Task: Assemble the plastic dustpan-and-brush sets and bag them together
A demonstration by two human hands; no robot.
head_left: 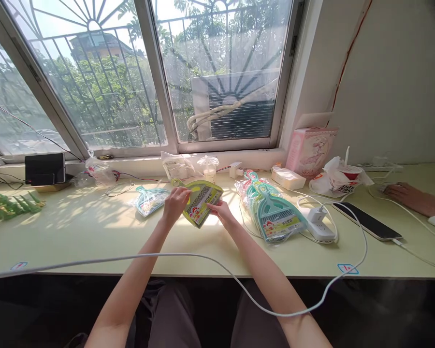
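Observation:
A packaged yellow-green mini dustpan and brush set (202, 199) is held above the table between my two hands. My left hand (176, 204) pinches the left side of its clear wrapper, near the handle end. At its lower right edge, my right hand (223, 212) grips the pack with thumb and fingers. A blue packaged dustpan set (150, 200) lies flat to the left of my hands. To the right, several more packaged sets (279, 215) are heaped in an overlapping pile, with a teal one on top.
A white cable (210, 259) loops across in front of my forearms. Right of the pile are a power strip (321, 229), a phone (368, 221) and a co-worker's hand (413, 197). A pink box (310, 152), a cup (208, 168) and plastic bags stand along the back.

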